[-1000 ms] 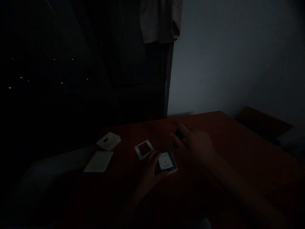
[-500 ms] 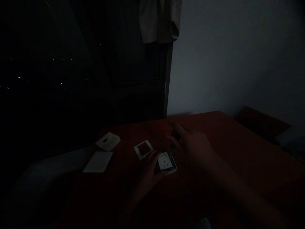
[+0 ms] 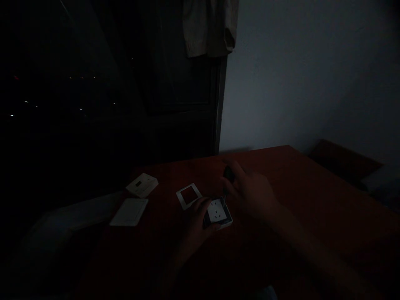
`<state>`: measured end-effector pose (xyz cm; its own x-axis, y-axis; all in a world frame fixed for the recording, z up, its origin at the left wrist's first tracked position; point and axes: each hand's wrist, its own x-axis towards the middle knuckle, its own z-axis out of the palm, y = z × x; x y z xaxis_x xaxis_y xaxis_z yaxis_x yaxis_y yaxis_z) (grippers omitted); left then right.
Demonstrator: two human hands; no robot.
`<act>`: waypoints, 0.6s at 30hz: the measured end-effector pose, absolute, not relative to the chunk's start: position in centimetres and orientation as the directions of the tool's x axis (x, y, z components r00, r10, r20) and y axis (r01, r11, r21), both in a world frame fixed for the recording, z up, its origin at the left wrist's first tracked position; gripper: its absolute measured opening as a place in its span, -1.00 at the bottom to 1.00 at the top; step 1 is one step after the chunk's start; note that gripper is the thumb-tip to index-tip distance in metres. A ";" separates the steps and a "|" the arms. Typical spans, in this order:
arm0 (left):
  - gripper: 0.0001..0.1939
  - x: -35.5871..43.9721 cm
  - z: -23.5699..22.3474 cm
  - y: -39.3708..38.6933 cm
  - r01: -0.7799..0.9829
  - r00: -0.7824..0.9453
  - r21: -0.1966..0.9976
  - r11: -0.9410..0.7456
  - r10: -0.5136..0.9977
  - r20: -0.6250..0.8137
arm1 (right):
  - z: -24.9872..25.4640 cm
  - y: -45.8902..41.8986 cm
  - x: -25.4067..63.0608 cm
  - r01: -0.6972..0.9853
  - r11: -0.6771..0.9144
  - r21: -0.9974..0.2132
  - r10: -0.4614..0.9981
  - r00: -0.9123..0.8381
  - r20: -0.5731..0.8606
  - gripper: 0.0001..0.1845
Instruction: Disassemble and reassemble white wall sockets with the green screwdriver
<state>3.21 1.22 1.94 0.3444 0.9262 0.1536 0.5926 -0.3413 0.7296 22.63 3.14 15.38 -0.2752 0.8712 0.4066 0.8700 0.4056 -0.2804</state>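
A wall socket [image 3: 216, 211] with a white face and a dark surround lies face up on the table. My left hand [image 3: 197, 221] grips it from the left, thumb at the near edge and fingers at the far one. In my right hand [image 3: 248, 185] is a screwdriver [image 3: 229, 174], its dark handle upright and its shaft reaching down to the right side of the socket. Whether the tip sits in a screw is too dark to see. A white square cover frame [image 3: 181, 201] lies just beyond my left hand.
Left on the reddish table [image 3: 265, 160] are a white box-shaped part [image 3: 146, 188] and a flat white plate [image 3: 128, 212]. A dark window [image 3: 175, 83] and a pale wall [image 3: 290, 75] stand behind; cloth [image 3: 208, 29] hangs above.
My right hand and the screwdriver handle have turned slightly, and the shaft stands a little more upright. My left hand and the socket have stayed in place.
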 end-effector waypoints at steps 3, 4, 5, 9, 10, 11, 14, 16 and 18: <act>-0.32 3.2 1.9 1.2 0.581 0.341 0.739 -0.341 0.926 0.159 | 15.4 3.1 23.3 0.713 0.536 -0.453 0.836 -0.371 0.405 -0.49; -0.32 3.2 1.9 1.2 0.585 0.343 0.734 -0.344 0.926 0.160 | 15.3 3.1 23.5 0.681 0.546 -0.487 0.833 -0.379 0.404 -0.50; -0.32 3.2 2.0 1.2 0.591 0.342 0.729 -0.346 0.926 0.161 | 15.3 3.2 23.6 0.677 0.539 -0.501 0.838 -0.370 0.401 -0.53; -0.31 3.2 2.0 1.3 0.610 0.334 0.717 -0.338 0.930 0.154 | 14.8 3.5 23.4 0.802 0.451 -0.392 0.858 -0.269 0.438 -0.57; -0.31 3.2 2.0 1.3 0.610 0.335 0.716 -0.340 0.929 0.156 | 14.7 3.5 23.2 0.831 0.430 -0.353 0.854 -0.247 0.458 -0.57; -0.31 3.2 2.0 1.4 0.608 0.338 0.715 -0.346 0.927 0.161 | 14.7 3.5 23.0 0.852 0.412 -0.322 0.851 -0.234 0.470 -0.57; -0.32 3.1 1.8 1.4 0.594 0.349 0.717 -0.364 0.920 0.178 | 14.8 3.4 22.8 0.866 0.397 -0.305 0.859 -0.232 0.456 -0.56; -0.32 3.1 1.7 1.5 0.594 0.348 0.719 -0.362 0.921 0.176 | 15.0 3.2 23.0 0.822 0.444 -0.357 0.860 -0.279 0.428 -0.54; -0.32 3.1 1.6 1.4 0.596 0.345 0.720 -0.356 0.923 0.172 | 15.2 3.1 23.4 0.745 0.507 -0.433 0.847 -0.340 0.408 -0.50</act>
